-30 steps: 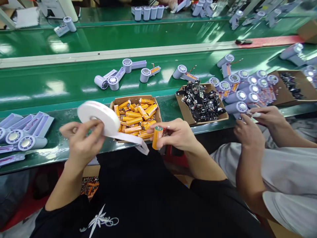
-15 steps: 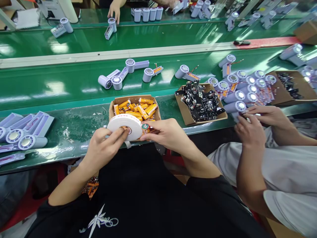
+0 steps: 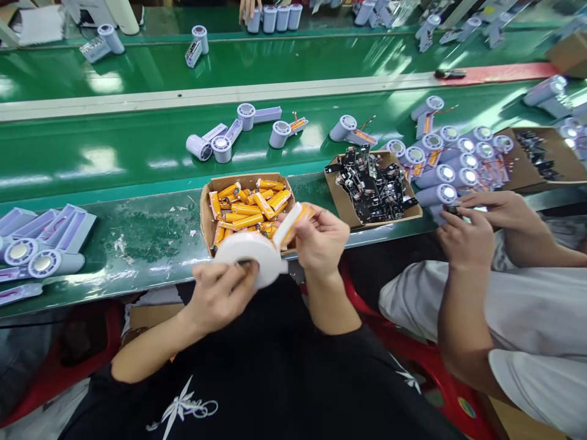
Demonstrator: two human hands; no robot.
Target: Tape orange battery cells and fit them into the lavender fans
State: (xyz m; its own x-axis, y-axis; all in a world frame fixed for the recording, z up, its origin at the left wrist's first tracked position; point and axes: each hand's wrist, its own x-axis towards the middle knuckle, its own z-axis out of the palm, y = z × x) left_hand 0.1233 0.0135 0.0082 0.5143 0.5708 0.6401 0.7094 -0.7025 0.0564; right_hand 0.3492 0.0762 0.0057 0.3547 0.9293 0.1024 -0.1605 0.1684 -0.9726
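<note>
Green work surface (image 3: pixel 151 227): glossy, scuffed, flecked with white scraps. Set upon it, an open cardboard box (image 3: pixel 206 211), brown and roughly rectangular, filled with loose orange cells (image 3: pixel 246 221), smooth-wrapped cylinders lying at mixed angles.

Tape roll (image 3: pixel 250 250): white, flat, disc-shaped, blurred; held tilted before the box's near edge. Its hub is clamped by the bent fingers of the left hand (image 3: pixel 224 298).

Right hand (image 3: pixel 323 241): raised at the box's right near corner, thumb and fingers closed together on one orange cell (image 3: pixel 305 214). This cell is located beyond and to the right of the left fingers, the right hand being much the nearer. Its long axis is softened by blur, but appears slanted away and rightward, alongside the strip.

Tape strip (image 3: pixel 288 225): white, narrow, ribbon-like; stretched between roll and held cell, against which it seems to be laid. The exact contact cannot be told.
</note>
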